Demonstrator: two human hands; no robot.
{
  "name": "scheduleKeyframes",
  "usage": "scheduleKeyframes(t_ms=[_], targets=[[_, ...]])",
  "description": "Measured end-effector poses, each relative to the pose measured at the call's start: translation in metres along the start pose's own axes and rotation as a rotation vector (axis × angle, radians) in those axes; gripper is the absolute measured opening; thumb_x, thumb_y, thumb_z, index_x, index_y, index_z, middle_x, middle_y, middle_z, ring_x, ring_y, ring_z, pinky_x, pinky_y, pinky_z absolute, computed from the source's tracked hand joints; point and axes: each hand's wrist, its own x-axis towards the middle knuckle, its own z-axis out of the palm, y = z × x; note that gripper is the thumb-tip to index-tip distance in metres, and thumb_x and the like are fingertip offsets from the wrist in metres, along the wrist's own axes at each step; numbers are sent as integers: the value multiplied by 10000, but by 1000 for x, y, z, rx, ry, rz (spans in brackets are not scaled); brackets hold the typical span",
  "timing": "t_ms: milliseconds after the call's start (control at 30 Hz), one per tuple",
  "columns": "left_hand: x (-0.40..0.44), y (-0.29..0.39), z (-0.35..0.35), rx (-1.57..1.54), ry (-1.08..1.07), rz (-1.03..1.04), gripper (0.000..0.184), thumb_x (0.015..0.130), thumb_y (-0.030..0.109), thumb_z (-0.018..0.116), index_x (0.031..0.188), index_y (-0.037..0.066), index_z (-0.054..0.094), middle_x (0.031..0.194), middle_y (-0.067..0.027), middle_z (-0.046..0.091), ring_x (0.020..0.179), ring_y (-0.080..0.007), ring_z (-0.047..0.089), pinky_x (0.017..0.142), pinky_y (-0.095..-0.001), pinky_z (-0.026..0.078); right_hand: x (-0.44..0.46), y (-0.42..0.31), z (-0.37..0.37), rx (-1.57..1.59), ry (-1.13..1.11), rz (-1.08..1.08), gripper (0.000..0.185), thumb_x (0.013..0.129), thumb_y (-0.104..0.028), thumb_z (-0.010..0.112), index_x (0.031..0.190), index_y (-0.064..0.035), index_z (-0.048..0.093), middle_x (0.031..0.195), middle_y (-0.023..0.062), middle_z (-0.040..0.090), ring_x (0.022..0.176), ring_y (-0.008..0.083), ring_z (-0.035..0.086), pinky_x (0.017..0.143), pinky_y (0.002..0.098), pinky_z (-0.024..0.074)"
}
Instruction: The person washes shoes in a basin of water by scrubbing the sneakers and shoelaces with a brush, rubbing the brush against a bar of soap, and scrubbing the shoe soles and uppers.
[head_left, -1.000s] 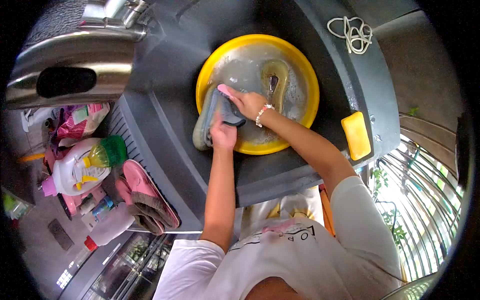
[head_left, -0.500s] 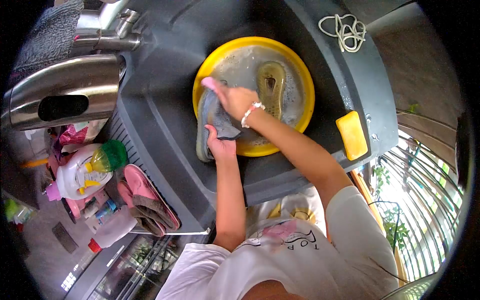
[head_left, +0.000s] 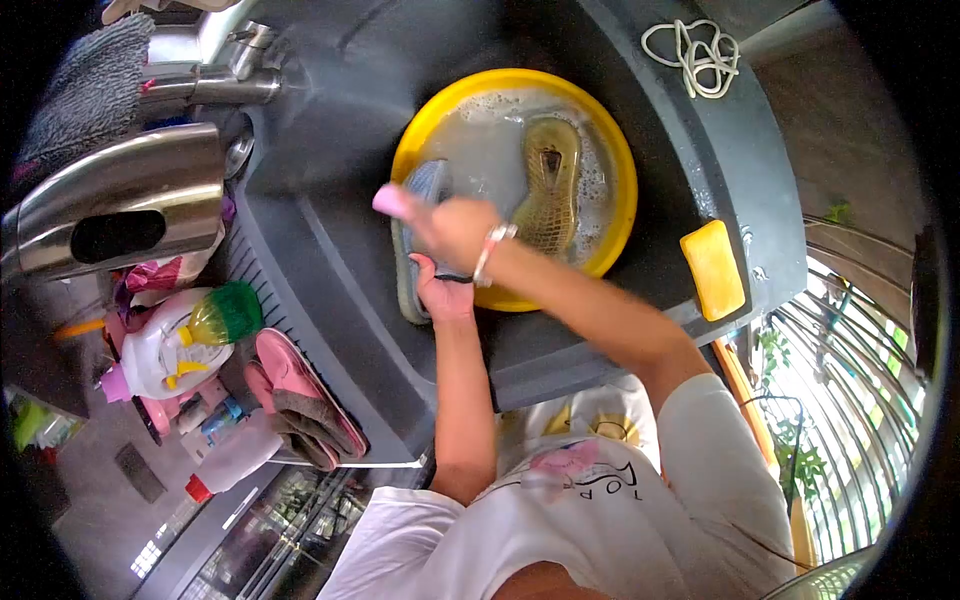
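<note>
A: How are the hands set?

B: The left hand is clamped on the near end of the grey shoe, thumb uppermost. The right hand, blurred, is closed around a pink tool; its working end is hidden.

A: Where's that shoe?

B: Over the left rim of the yellow basin, its pale sole edge facing left.

A: Any advice on the scrubbing?

B: I'd brace the near end firmly, stroke lengthwise with light pressure, and stay over the basin so drips fall back in.

A: And the materials?

B: The shoe's upper looks soft, like fabric. In the round basin, a second shoe shows a yellowish, gridded sole amid cloudy, foamy water. Beyond, on the smooth dark sink, sit a yellow block, rounded at the corners, and loosely looped white laces.
</note>
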Motion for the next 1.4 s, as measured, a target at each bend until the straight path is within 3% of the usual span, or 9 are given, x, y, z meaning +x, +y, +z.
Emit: scheduleKeyframes(t_ms=[100,267,367,433,500,600,900,1267,1400], targets=[[4,-3,-14,153,351,163,499,897,347,463,1290,48,391,1317,-108,429,1210,-298,391,1029,-446,297,8,5,1,216,-104,423,640,895,-569,117,1153,-164,539,860,274,610,814,410,608,762,448,469],[-4,15,22,173,321,121,506,916,355,419,1288,13,383,1320,-143,421,1213,-335,384,1033,-481,272,-3,65,12,82,118,194,523,908,-516,321,1053,-99,603,844,188,644,779,346,633,710,422,489],[8,42,23,-330,309,-39,551,915,377,405,1320,10,336,1343,-135,391,1240,-305,354,1047,-430,262,12,65,31,775,397,49,517,883,-507,427,934,-24,605,733,141,651,628,273,628,590,386,491],[11,37,46,-271,255,-20,557,902,360,444,1319,6,337,1346,-126,389,1240,-293,357,1054,-420,251,1,44,11,1214,-151,375,598,864,-609,370,691,-52,501,483,-8,400,377,107,359,371,269,336],[12,28,47,-229,198,3,567,889,342,484,1318,2,338,1348,-118,387,1239,-281,360,1060,-410,240,-4,36,25,1181,-85,369,557,867,-612,352,598,-124,351,453,-16,337,352,79,291,344,245,260],[6,16,17,556,100,148,554,868,272,549,1302,-13,356,1316,-109,419,1222,-242,383,1048,-381,256,-7,44,42,929,70,291,591,887,-586,323,657,-68,490,482,58,448,396,175,449,393,295,368],[16,5,-9,436,350,159,405,924,207,457,1262,-10,400,1277,-115,450,1179,-252,426,1018,-412,319,-62,6,-24,-49,208,-67,405,915,-298,387,1312,-217,385,752,199,601,641,351,619,518,446,488],[54,-5,-58,439,624,-34,399,964,267,338,1263,10,399,1254,-131,461,1146,-273,453,984,-449,354,-51,40,29,-409,-180,-103,474,883,-212,393,1335,-290,275,784,178,602,668,337,637,516,425,506],[56,-22,-56,547,593,20,394,966,251,320,1271,9,384,1257,-125,461,1138,-269,463,973,-413,366,0,39,23,-222,-248,-22,446,902,-443,308,1274,-219,409,891,234,614,804,379,619,691,441,491]])
